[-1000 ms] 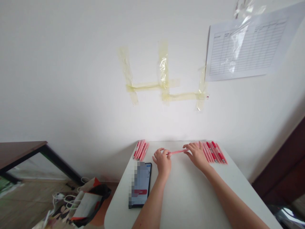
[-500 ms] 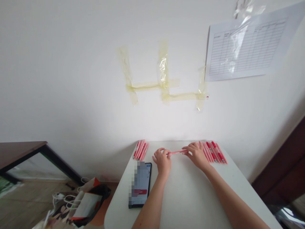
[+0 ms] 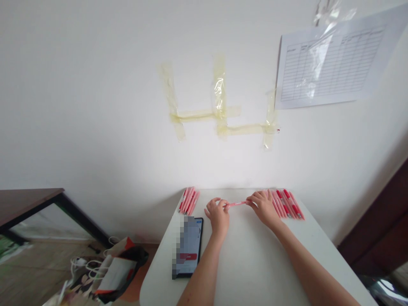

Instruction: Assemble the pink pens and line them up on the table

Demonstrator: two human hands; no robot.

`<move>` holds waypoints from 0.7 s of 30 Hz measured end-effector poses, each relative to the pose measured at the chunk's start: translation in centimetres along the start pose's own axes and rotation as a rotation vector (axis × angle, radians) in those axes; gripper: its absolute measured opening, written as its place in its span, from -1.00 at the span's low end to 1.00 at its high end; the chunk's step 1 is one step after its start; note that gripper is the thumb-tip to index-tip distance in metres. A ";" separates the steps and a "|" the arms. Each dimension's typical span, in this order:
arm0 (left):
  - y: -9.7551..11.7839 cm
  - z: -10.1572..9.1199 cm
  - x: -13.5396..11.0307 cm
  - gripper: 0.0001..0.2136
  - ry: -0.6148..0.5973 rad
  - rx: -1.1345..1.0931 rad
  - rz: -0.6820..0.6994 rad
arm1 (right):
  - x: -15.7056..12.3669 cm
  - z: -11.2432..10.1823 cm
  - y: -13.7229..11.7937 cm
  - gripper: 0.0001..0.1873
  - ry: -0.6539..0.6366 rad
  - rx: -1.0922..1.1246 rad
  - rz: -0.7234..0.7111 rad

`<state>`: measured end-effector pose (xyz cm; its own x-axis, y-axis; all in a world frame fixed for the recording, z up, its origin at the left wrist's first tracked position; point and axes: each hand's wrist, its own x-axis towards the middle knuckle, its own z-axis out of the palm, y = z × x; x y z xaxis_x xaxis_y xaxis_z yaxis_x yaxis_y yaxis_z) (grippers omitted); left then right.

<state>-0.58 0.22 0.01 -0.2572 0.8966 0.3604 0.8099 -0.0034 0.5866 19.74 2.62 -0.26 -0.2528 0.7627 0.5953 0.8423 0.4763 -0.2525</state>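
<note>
Both hands hold one pink pen (image 3: 237, 204) level above the white table (image 3: 255, 259). My left hand (image 3: 218, 216) pinches its left end with curled fingers. Its right end sits between the fingertips of my right hand (image 3: 264, 207). A small bunch of pink and red pens (image 3: 188, 200) lies at the table's far left. A wider row of pink and red pens (image 3: 287, 204) lies at the far right, just behind my right hand.
A phone (image 3: 188, 246) lies face up on the table's left side near my left forearm. The table stands against a white wall with tape strips (image 3: 219, 112) and a printed sheet (image 3: 331, 63). A bag and cables (image 3: 111, 272) lie on the floor at left, beside a dark desk (image 3: 28, 204).
My right hand has slid slightly left along the pen, closing the gap between the hands. The left hand and the pen stay in place.
</note>
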 end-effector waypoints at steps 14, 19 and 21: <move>0.1 -0.1 0.0 -0.85 -0.012 -0.016 -0.013 | 0.0 -0.3 -0.1 -0.84 -0.010 -0.024 -0.015; 0.0 -0.1 0.1 -0.86 -0.001 -0.027 -0.015 | 0.0 -0.2 -0.2 -0.78 -0.037 -0.021 0.009; 0.0 -0.1 0.1 -0.87 0.001 -0.025 -0.016 | 0.0 -0.2 -0.2 -0.75 -0.051 -0.016 0.022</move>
<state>-0.65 0.22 0.14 -0.2709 0.8961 0.3515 0.7924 0.0002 0.6101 19.63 2.43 0.01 -0.2579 0.7941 0.5504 0.8550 0.4529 -0.2528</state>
